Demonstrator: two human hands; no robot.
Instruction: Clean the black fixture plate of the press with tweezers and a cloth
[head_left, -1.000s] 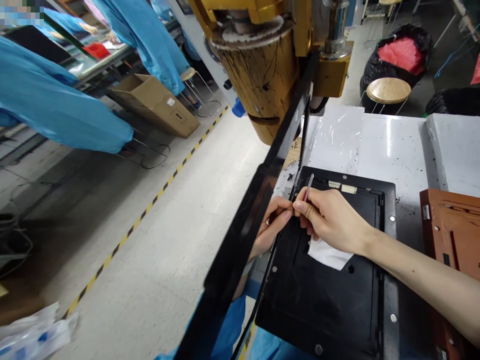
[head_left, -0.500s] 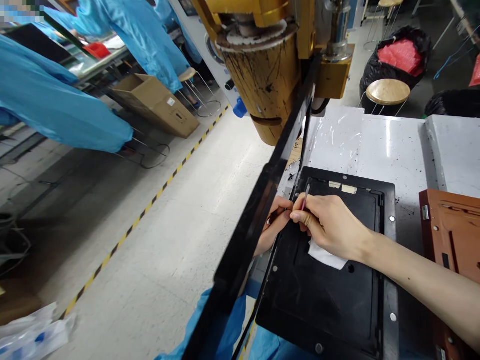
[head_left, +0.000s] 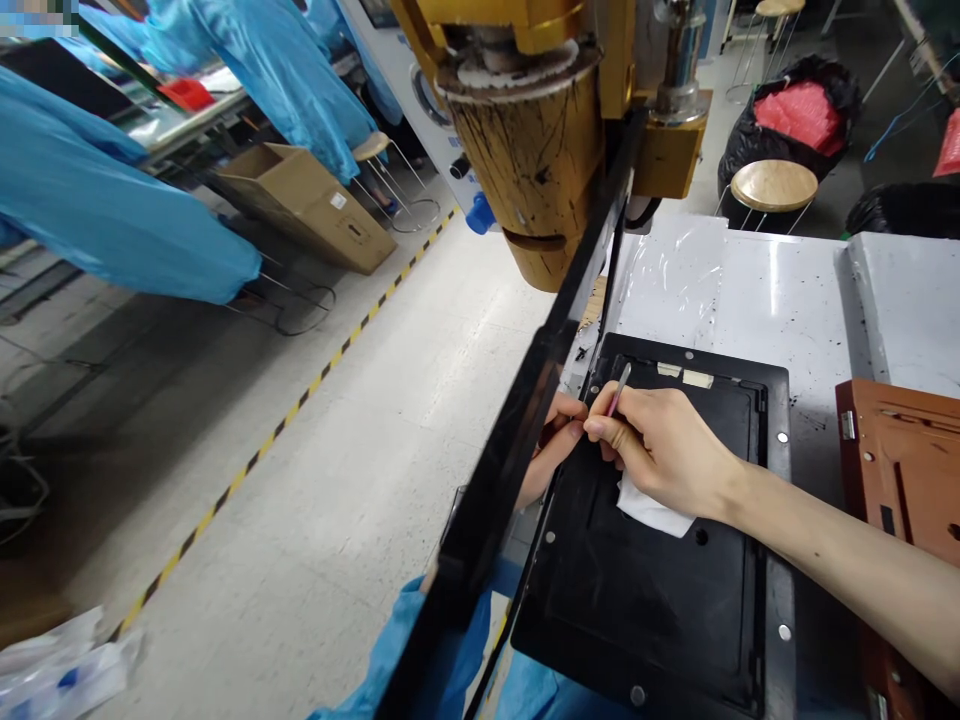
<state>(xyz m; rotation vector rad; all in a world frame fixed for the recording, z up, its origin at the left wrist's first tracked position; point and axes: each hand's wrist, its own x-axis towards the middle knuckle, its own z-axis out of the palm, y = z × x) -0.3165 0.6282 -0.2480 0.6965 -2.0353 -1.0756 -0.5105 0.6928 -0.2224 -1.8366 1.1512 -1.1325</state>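
My right hand [head_left: 656, 440] is closed in a pinch on a slim pen-like tool [head_left: 621, 388] with a reddish handle and a metallic tip that points up. Close beside it, my left hand [head_left: 553, 450] curls its fingers at the edge of a long black frame [head_left: 517, 415], which stands tilted and nearly edge-on to me. The frame's near bar hides part of that hand. Beneath my right hand, a folded white cloth [head_left: 654, 510] lies on a flat black tray-like fixture [head_left: 637, 610] with round metal studs along its border.
A gold-coloured machine head [head_left: 532, 160] hangs over the frame's far end. To the right sits a brown fixture [head_left: 915, 450]. Behind is a white table surface [head_left: 780, 290], then a stool [head_left: 774, 186]. People in blue gowns [head_left: 135, 210] are at the left, near a cardboard box [head_left: 322, 215].
The tool's tip has tilted a little to the right, with my right hand shifting very slightly. The black frame's near end has moved slightly right. My left hand stays at the frame.
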